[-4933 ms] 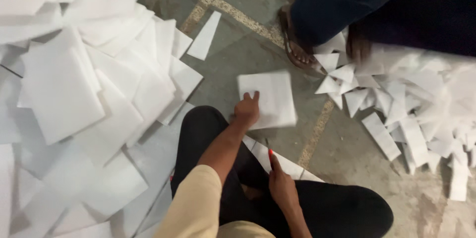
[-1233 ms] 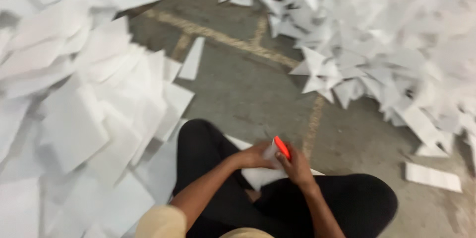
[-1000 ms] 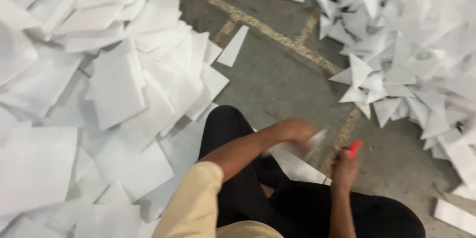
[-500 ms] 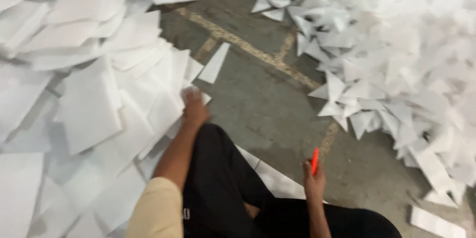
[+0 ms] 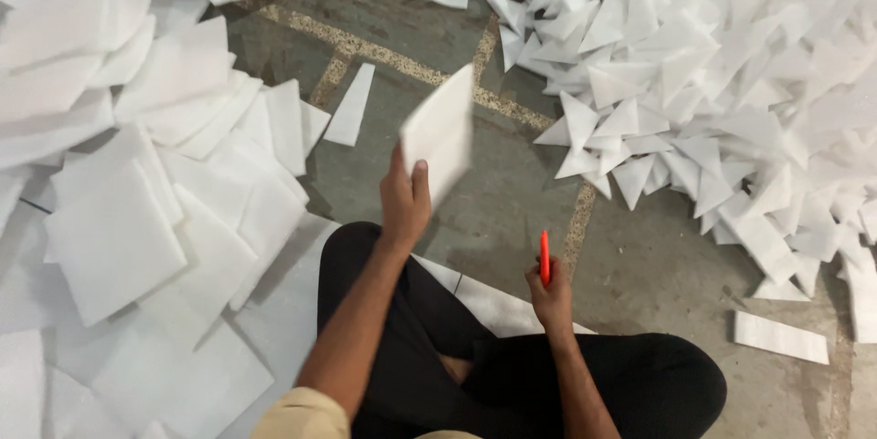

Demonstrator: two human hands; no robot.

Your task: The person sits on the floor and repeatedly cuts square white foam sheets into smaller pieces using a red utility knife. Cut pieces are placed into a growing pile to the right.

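Note:
My left hand (image 5: 405, 201) grips a white foam sheet (image 5: 442, 136) by its lower edge and holds it tilted above the floor in front of my knees. My right hand (image 5: 551, 291) is closed around a red knife-like cutter (image 5: 544, 257) that points upward, a little to the right of the sheet. I sit cross-legged in black trousers (image 5: 512, 375), with another white sheet (image 5: 489, 304) lying against my legs.
A heap of square white foam sheets (image 5: 137, 211) covers the floor on the left. A pile of cut white triangles (image 5: 694, 64) fills the upper right. A loose strip (image 5: 781, 337) lies at the right, a narrow piece (image 5: 351, 106) near the middle. Bare concrete floor (image 5: 512, 211) lies between.
My left hand reached to the heap on the left, took a foam sheet and lifted it toward the middle. The right hand stays near my knee with the red cutter.

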